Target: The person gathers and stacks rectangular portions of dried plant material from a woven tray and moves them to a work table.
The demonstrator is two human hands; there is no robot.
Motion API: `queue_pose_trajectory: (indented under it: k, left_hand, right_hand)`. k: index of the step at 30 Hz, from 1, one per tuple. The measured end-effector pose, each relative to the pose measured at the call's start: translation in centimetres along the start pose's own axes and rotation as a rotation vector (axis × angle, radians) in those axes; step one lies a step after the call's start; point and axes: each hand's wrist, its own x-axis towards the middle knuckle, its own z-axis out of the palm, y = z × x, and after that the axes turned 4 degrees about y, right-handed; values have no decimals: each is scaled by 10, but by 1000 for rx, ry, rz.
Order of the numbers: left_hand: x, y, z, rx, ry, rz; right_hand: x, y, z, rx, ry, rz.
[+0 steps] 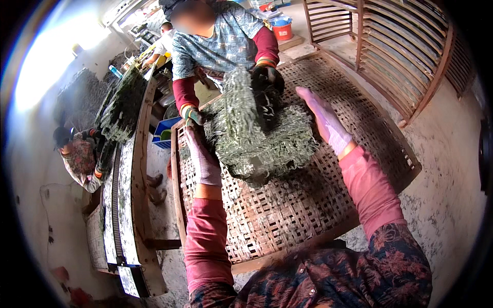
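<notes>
Left hand [202,160] flanks the green fibrous pile [280,139], right hand [324,119] stands apart, both flat, fingers outstretched! The woven tray [277,218] beneath seemingly bears the weight.

Fibrous-sheet stack [272,149] on far-left part of woven worktop [277,220]; left hand [201,156] at stack's left side, near worktop's left edge; right hand [326,118] just beside stack's right side, over worktop; co-worker [218,46] behind far edge; bucket [282,32] farther behind; slatted rack [405,49] beyond far-right corner; basket [167,126] outside left edge, before long bench [138,205]; second stack [123,105] on bench's far part
</notes>
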Motion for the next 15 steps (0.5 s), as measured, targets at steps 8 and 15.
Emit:
queue_pose_trajectory:
  k: [8,15]
  left_hand:
    - [-11,11,20,75,-280,102]
    - [15,-6,-18,571,-401,513]
  right_hand:
    - [48,-31,54,-299,-416,72]
    - [66,-19,79,-616,-630,-79]
